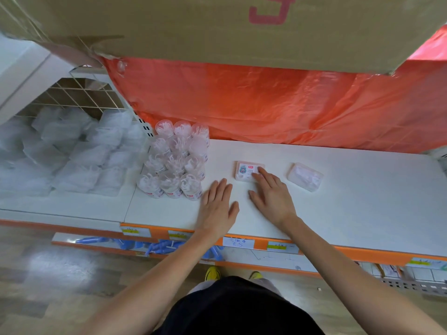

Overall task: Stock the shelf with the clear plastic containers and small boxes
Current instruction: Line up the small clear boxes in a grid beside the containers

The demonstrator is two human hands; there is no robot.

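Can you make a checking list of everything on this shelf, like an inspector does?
surface: white shelf board, orange front edge with price labels.
job's things: clear plastic round containers grouped at left; small pink labelled box mid-shelf; small clear pink box to its right, apart.
clutter: nothing seen.
grips: left hand flat on shelf, open; right hand open, fingertips touching the labelled box.
cables: nothing seen.
surroundings: orange plastic sheet behind; brown cardboard box above; white bagged packs in left bay; blue items on lower shelf.

Handwritten tag (238,242) on the shelf (350,213) edge is reading roughly "85". Cardboard box (169,25) is showing a partial red "9". Other labels are too blurred to read.
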